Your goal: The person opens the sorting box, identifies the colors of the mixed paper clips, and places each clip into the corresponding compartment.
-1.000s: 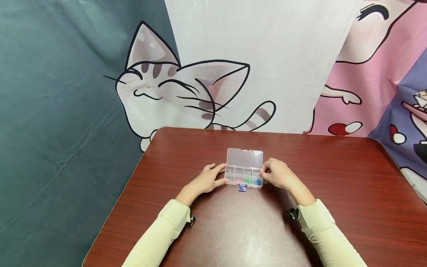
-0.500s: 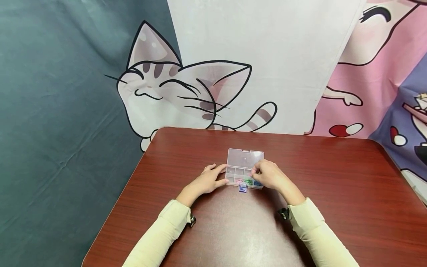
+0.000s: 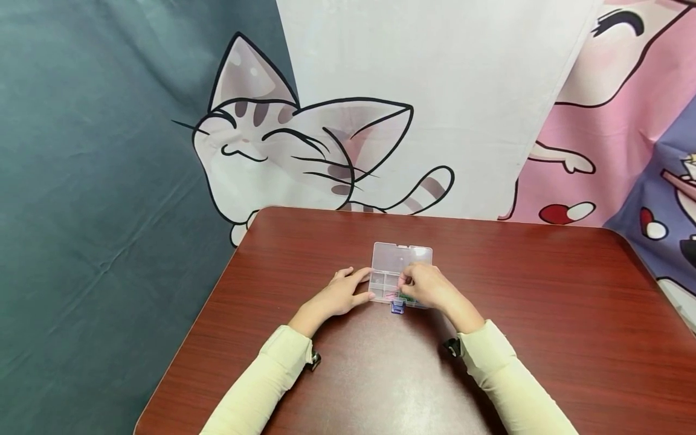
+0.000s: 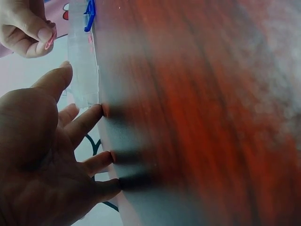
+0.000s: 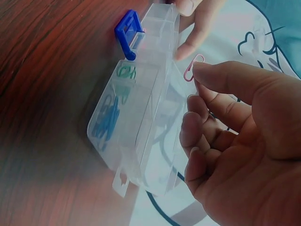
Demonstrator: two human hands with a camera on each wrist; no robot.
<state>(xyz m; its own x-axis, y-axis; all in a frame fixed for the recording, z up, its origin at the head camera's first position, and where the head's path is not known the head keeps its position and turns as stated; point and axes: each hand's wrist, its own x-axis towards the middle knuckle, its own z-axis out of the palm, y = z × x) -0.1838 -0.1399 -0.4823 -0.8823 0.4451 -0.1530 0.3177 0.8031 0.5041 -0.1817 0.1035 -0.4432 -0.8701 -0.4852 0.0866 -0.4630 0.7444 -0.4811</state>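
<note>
Backdrop was a hanging cloth (image 3: 424, 90) printed with a cartoon cat, dark teal at one side and pink at the other. In front of it stood a reddish-brown wood-grain bench (image 3: 544, 314). A clear plastic compartment box (image 3: 400, 257) lay near the bench's middle, lid swung open toward the cloth; a blue clasp (image 3: 397, 307) sat on the edge of the box nearest the person.

Left hand (image 3: 341, 293) rested at the left end of the box, palm down, fingers out nearly straight. Thumb and forefinger tips lay against the box wall; nothing was held in that grip. The left wrist view showed the other fingertips (image 4: 106, 157) pressed on the bench beside the box.

Right hand (image 3: 426, 285) hovered over the right half of the box, covering part of it. Its grip was a pinch: thumb and forefinger tips closed on a small pink paper clip (image 5: 193, 67), held above the box and clear of it; the remaining fingers curled loosely.

Inside the box, green clips (image 5: 125, 71) lay in one compartment next to the clasp, blue clips (image 5: 107, 123) in the compartment beyond them, away from the clasp. Both arms wore cream sleeves (image 3: 272, 374).
</note>
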